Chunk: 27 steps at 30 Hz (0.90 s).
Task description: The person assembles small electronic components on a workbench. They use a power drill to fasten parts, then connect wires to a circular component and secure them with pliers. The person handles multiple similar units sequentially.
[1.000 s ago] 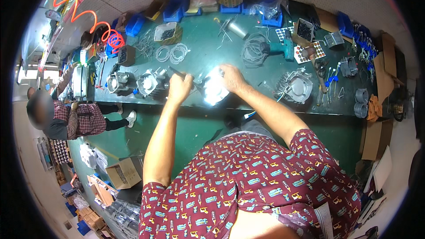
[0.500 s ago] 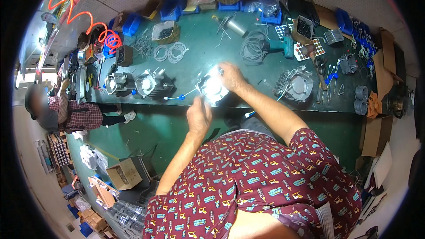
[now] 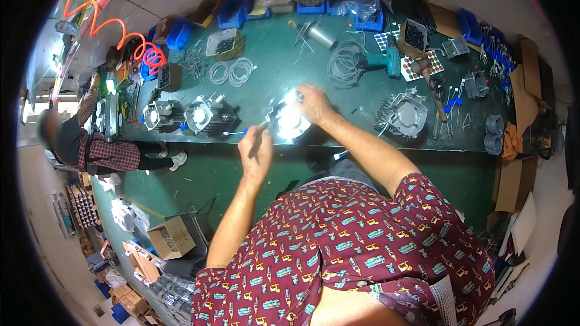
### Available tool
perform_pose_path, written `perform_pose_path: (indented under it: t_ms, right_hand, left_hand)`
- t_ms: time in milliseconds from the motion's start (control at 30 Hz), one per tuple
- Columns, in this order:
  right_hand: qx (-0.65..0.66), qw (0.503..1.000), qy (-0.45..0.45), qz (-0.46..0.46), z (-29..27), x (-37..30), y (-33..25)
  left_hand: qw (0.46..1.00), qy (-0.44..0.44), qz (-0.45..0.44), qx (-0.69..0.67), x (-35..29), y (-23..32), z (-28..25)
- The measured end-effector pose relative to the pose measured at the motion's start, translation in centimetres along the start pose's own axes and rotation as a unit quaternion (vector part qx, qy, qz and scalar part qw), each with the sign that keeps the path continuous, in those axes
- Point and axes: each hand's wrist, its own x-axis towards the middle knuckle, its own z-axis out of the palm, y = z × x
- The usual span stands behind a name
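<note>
A round metal housing (image 3: pixel 291 122), washed out by glare, lies near the table's front edge. My right hand (image 3: pixel 316 106) grips its upper right rim with bent fingers. Just left of the housing, my left hand (image 3: pixel 256 151) is closed in a pinch, fingertips upward. Something thin and dark shows at those fingertips, too small to name. Beside them lies a thin wire with a blue sleeve and white end (image 3: pixel 233 133), partly hidden by the hand. Two finned metal housings stand to the left, the nearer one (image 3: pixel 205 115) with a round boss on top.
Another finned housing (image 3: pixel 401 115) sits right of my forearm. Behind it are a teal power drill (image 3: pixel 386 61), a coil of grey cable (image 3: pixel 345 65) and a mallet (image 3: pixel 423 67). Blue bins (image 3: pixel 232 13) line the back. At far left a person (image 3: pixel 90 139) stands by the bench.
My left hand has moved left, away from the housing and over the wire's inner end. My right hand stays on the rim. The person at far left has raised an arm.
</note>
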Motion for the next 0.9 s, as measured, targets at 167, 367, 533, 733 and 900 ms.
perform_pose_path:
  t_ms: [167, 367, 533, 733, 900]
  right_hand:
    - [0.009, 1.000, -0.018, 0.010, -0.3, 0.1, 0.1]
    - [0.010, 1.000, -0.011, 0.001, -0.2, 0.1, -0.1]
    - [-0.001, 1.000, 0.015, -0.015, 0.0, 0.1, 0.3]
    - [-0.025, 0.999, 0.006, 0.021, -0.2, -0.3, -0.6]
    - [-0.013, 0.999, 0.034, 0.003, 0.4, -0.8, -0.6]
  left_hand:
    - [0.989, -0.109, -0.094, 0.013, 5.6, 2.5, -1.9]
    - [0.962, -0.194, -0.185, 0.039, 10.9, 3.9, -2.1]
    - [0.967, -0.207, -0.142, 0.038, 10.4, 3.9, -1.8]
    - [0.979, -0.041, 0.103, 0.172, 3.0, 3.3, 1.2]
    - [0.984, -0.023, 0.077, 0.158, -0.2, 3.0, 2.3]
